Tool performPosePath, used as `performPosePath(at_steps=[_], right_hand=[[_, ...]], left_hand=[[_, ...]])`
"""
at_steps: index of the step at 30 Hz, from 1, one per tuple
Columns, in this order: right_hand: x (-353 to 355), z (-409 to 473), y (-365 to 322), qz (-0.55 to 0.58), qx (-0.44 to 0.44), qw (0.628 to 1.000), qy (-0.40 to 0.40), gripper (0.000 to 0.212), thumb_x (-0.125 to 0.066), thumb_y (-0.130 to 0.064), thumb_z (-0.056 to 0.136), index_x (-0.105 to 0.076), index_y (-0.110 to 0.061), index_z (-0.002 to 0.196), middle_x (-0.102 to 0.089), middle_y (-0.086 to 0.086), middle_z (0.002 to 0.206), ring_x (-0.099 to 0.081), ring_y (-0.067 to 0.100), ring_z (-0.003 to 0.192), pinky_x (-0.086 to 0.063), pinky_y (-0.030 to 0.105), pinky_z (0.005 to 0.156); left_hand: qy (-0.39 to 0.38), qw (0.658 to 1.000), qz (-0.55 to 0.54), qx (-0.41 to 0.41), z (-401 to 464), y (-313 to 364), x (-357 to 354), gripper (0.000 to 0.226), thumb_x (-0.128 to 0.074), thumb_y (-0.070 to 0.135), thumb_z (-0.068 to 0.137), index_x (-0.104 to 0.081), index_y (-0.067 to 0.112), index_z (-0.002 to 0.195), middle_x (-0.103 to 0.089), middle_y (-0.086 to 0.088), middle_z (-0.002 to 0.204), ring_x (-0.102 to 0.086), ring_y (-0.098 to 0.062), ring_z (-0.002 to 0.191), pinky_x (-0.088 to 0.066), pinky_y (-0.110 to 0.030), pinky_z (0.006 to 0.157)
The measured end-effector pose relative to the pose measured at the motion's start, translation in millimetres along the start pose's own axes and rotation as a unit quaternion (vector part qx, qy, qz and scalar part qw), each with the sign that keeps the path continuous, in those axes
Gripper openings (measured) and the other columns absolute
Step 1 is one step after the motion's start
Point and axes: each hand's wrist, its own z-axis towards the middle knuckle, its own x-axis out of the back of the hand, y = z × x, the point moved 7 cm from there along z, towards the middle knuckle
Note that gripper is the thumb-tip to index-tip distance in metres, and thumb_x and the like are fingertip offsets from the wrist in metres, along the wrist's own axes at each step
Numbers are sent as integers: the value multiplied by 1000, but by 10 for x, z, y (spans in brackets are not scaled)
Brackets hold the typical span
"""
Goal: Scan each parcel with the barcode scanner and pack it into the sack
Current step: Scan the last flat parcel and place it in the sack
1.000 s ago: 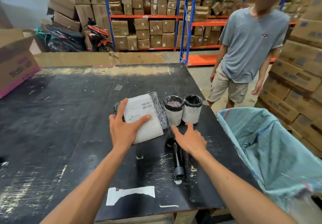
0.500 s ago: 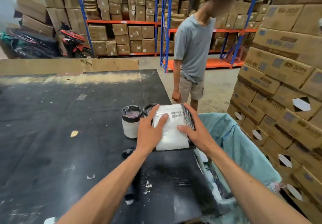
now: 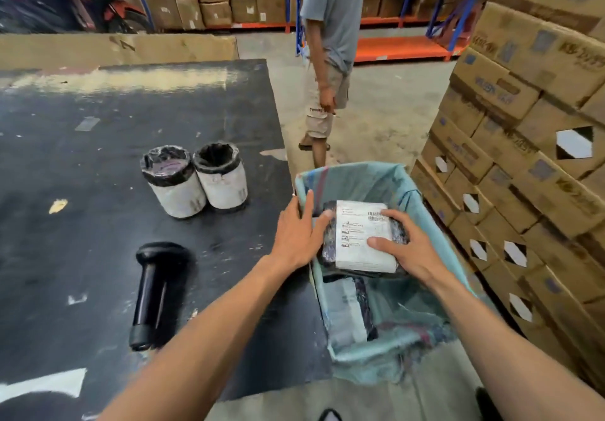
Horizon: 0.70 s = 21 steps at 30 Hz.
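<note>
- Right hand [image 3: 411, 250] fingers [image 3: 391, 215] curled over the top and near edge of the flat parcel [image 3: 361, 237], thumb lying on its white label; a firm hold from the right side.
- Left hand [image 3: 296, 232] fingers [image 3: 322, 217] loosely spread, tips touching the parcel's left edge, palm over the sack's rim where it meets the tabletop [image 3: 98, 191].
- Both forearms reach forward and right, wrists roughly level, hands facing each other across the parcel.
- Parcel: dark wrap, white barcode label up, held over the open mouth of the teal sack [image 3: 402, 325], just above another wrapped parcel [image 3: 348, 312] already lying inside.
- Barcode scanner [image 3: 154, 293] lies on its side on the tabletop, untouched, well left of the hands.
- Two cylindrical parcels [image 3: 196, 180] stand upright, touching each other, behind the scanner.
- A bystander [image 3: 330, 44] in a grey shirt stands past the tabletop's far corner; stacked cartons [image 3: 523, 126] just right of the sack.
- Versus half a second ago: parcel was over the tabletop's right edge, in front of the cylinders; now it is clear of the tabletop and inside the sack opening.
- Both hands kept the same two-sided hold; the view has swung right and down.
- Cylinders unmoved.
</note>
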Motion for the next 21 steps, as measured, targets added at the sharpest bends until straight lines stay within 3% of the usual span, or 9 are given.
performPosePath(at_steps=[3,6,8,10,16,21], right_hand=[[-56,92,302,-12,-41,998,-36,63,-92,-9,80,-63,-20,134,-62,1,138,-61,1,108,-51,5,75],[-269,177,584,-56,-78,990,-106,64,-97,-18,75,-65,-30,129,-61,-1,140,-63,9,112,-52,13,88],[-436,226,786,-94,-101,979,-152,67,-99,-30,72,-65,-40,128,-60,-8,141,-59,18,126,-47,29,105],[-599,259,938,-106,-116,971,-181,69,-100,-36,70,-64,-46,128,-59,-12,141,-55,20,134,-43,35,110],[-775,228,1134,-107,-146,957,-228,71,-95,-36,79,-50,-46,132,-47,-8,152,-49,22,135,-39,37,110],[-870,-14,1435,-209,-199,909,-300,72,-78,-47,95,-21,-50,139,-44,16,158,-53,30,128,-39,37,107]], left_hand=[[-40,992,116,-8,36,-107,-247,75,-21,60,103,-2,16,161,4,-15,168,6,-26,155,7,-44,124],[-45,979,197,-24,61,-162,-363,73,-10,57,104,8,13,160,14,-9,167,16,-21,153,11,-43,124],[-38,978,201,-32,73,-181,-375,71,-9,54,105,9,13,159,19,-5,166,18,-17,153,10,-43,124],[-29,977,208,-35,74,-194,-377,68,-11,51,106,7,13,160,20,-3,166,16,-14,153,10,-43,124],[-22,974,222,-27,93,-215,-391,65,-13,46,107,3,13,161,14,-1,167,11,-13,154,9,-44,124],[-32,971,234,-28,74,-191,-402,64,-15,45,108,2,13,161,14,-3,168,10,-15,154,9,-45,124]])
